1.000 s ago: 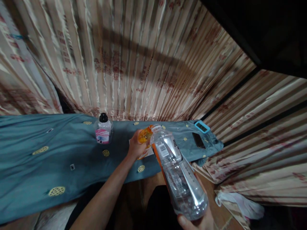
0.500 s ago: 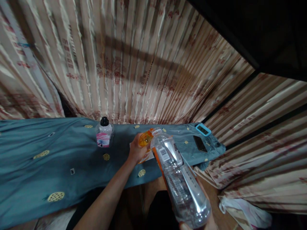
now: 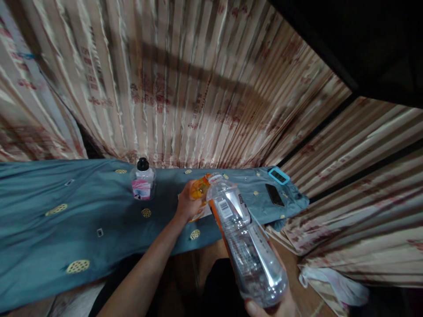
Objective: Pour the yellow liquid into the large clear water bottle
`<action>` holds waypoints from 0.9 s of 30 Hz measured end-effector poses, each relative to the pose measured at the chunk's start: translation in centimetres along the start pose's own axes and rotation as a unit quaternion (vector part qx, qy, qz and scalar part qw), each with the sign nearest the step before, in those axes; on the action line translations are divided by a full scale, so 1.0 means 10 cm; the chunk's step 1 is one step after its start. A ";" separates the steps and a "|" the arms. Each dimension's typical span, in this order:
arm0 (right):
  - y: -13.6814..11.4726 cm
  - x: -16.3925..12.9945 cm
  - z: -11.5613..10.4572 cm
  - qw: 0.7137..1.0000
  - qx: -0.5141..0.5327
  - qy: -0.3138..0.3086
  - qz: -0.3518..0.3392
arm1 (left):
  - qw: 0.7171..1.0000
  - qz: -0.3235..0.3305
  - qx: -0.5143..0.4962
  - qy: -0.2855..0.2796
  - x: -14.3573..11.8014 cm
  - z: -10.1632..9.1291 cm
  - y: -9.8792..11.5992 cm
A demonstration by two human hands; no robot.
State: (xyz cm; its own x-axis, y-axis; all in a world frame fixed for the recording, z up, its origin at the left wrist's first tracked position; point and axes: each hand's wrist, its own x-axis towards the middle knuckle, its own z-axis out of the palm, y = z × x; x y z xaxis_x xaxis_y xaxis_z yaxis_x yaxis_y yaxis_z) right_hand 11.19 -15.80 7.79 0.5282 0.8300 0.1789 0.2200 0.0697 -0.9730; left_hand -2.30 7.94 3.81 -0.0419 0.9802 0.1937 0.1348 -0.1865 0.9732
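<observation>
My left hand (image 3: 186, 203) is wrapped round a bottle with orange contents (image 3: 199, 188), whose lower part is partly hidden. In my right hand (image 3: 284, 304), at the lower right, is a large clear plastic bottle (image 3: 247, 246) with a barcode label, gripped near its base. This clear bottle is tilted, its neck pointing up and left. The mouths of both bottles meet or nearly meet; I cannot tell whether liquid passes between them. To the left of my left hand, a clear bottle with a black cap and pink label (image 3: 142, 187) stands upright.
A blue-green cloth with pineapple prints (image 3: 109, 207) covers the long surface. At its right end lie a dark phone (image 3: 274, 194) and a light-blue-framed device (image 3: 279, 175). Pleated patterned curtains (image 3: 185, 88) hang behind and to the right. A white plastic bag (image 3: 337, 284) lies low at right.
The whole view has shifted slightly, so things sit a little higher in the picture. Both hands keep the same hold, with the two bottles still mouth to mouth.
</observation>
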 end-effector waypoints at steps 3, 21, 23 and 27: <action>0.02 0.00 -0.01 1.000 -0.002 -0.002 -0.006 | 1.000 0.004 0.000 0.005 0.00 0.01 0.00; 0.11 0.03 -0.06 0.998 -0.033 0.000 -0.054 | 1.000 0.004 -0.019 0.001 0.00 0.01 -0.01; 0.12 0.04 -0.07 0.998 -0.030 -0.006 -0.058 | 1.000 0.006 -0.015 0.000 0.00 0.00 -0.01; 0.12 0.04 -0.07 0.997 -0.019 -0.022 -0.071 | 1.000 0.002 0.000 0.004 0.00 0.00 -0.03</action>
State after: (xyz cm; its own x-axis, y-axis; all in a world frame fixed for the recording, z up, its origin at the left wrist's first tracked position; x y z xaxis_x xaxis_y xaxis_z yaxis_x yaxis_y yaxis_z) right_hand 12.28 -15.77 6.76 0.4537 0.8368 0.3066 0.3211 0.1674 -0.9321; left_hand -2.38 8.01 3.51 -0.0485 0.9790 0.1982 0.1360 -0.1901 0.9723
